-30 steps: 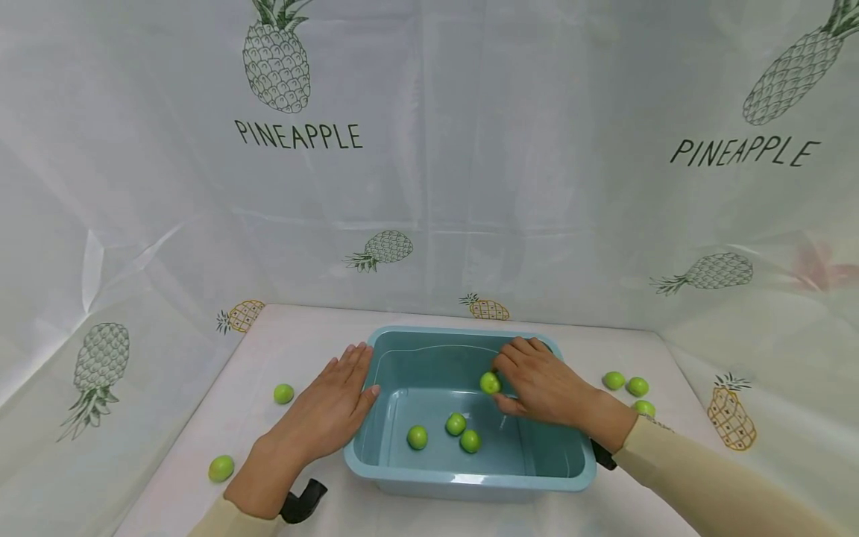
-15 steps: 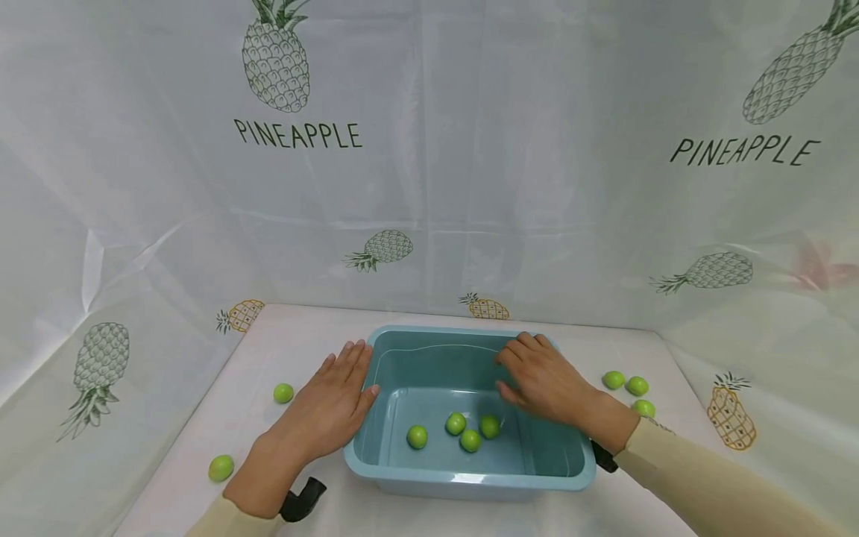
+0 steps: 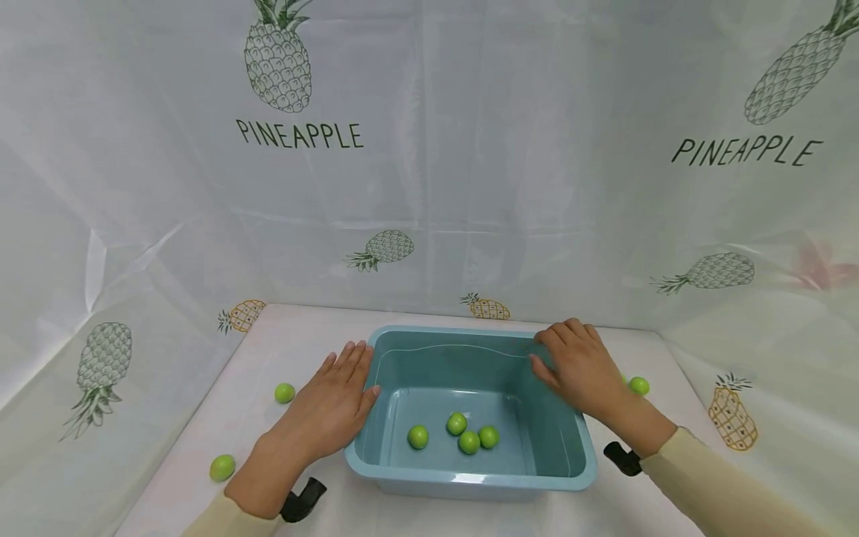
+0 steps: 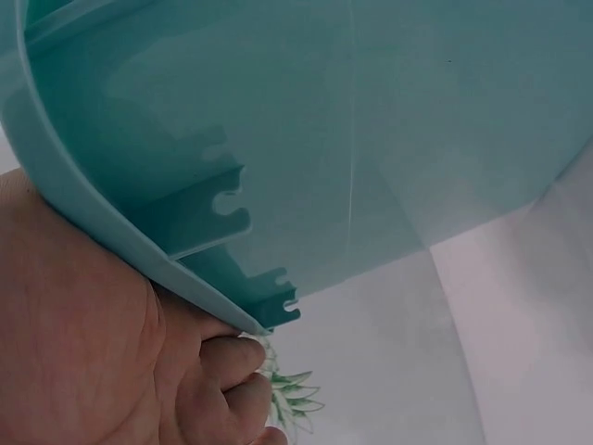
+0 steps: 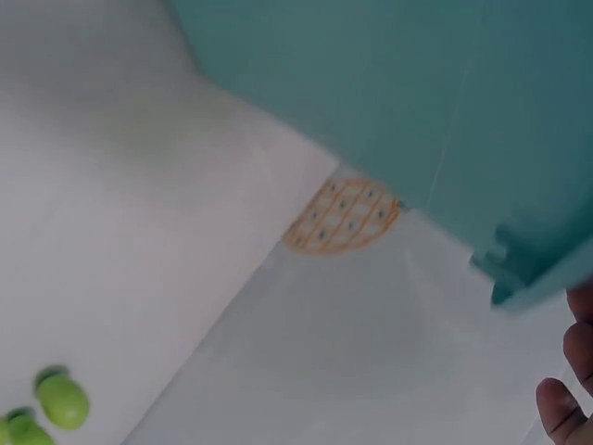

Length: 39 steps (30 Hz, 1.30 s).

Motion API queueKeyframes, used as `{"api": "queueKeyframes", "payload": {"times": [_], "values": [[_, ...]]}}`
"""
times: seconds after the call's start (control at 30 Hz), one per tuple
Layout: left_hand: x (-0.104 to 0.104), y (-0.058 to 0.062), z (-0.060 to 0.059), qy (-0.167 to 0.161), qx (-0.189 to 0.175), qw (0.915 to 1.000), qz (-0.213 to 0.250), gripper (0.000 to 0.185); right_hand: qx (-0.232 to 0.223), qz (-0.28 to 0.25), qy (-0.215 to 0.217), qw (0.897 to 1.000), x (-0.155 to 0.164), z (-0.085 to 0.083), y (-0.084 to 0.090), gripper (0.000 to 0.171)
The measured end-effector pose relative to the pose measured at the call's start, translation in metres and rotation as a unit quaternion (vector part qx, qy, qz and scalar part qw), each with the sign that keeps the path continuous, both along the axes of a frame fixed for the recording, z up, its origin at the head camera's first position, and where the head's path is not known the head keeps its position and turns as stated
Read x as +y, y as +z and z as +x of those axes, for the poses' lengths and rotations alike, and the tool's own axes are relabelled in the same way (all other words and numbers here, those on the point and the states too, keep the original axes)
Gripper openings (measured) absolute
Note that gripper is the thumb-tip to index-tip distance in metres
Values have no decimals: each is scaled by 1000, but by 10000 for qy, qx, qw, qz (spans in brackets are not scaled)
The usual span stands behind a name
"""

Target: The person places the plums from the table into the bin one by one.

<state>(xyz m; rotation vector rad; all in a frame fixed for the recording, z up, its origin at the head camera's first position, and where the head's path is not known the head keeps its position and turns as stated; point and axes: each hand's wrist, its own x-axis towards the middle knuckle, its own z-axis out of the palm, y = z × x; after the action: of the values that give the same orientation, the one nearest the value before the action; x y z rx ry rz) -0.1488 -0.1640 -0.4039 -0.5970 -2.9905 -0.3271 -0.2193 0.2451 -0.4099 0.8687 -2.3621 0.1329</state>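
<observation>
A teal plastic tub (image 3: 470,485) stands on the white table with several small green fruits (image 3: 469,442) lying together on its floor. My left hand (image 3: 335,403) lies flat on the table with straight fingers, its thumb against the tub's left rim. In the left wrist view the palm (image 4: 74,352) sits under the tub's rim (image 4: 111,232). My right hand (image 3: 580,369) hovers over the tub's far right rim, fingers relaxed and holding nothing. The right wrist view shows the tub's outer wall (image 5: 417,93) and two fingertips (image 5: 561,408).
Loose green fruits lie on the table: one left of the tub (image 3: 285,392), one at the near left (image 3: 222,468), and one right of the tub (image 3: 639,385), partly behind my right hand. A pineapple-print cloth (image 3: 429,186) covers the table and backs it.
My right hand let a green fruit go into the tub, where it rolled to the others. The hand then moved right, out over the tub's right rim. The left hand stayed still.
</observation>
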Motion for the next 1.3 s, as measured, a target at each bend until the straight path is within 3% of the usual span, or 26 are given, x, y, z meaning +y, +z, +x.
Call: {"api": "queueKeyframes", "payload": {"times": [0.37, 0.63, 0.97, 1.13, 1.3], "values": [[0, -1, 1, 0, -58, 9999, 130, 68, 234, -286, -650, 9972, 75, 4, -10, 29], [0, -3, 1, -5, -84, 9998, 187, 69, 633, 185, -859, 9941, 126, 6, -32, 65], [1, -4, 0, -23, -73, 9997, 217, 68, -217, 1192, -1053, 9870, 171, 21, -64, 93], [1, -4, 0, 4, -81, 9997, 231, 68, 29, 1755, -899, 9804, 184, 24, -80, 85], [1, -4, -1, 22, -124, 9996, 245, 69, 275, 1992, -812, 9762, 195, 25, -94, 72]]}}
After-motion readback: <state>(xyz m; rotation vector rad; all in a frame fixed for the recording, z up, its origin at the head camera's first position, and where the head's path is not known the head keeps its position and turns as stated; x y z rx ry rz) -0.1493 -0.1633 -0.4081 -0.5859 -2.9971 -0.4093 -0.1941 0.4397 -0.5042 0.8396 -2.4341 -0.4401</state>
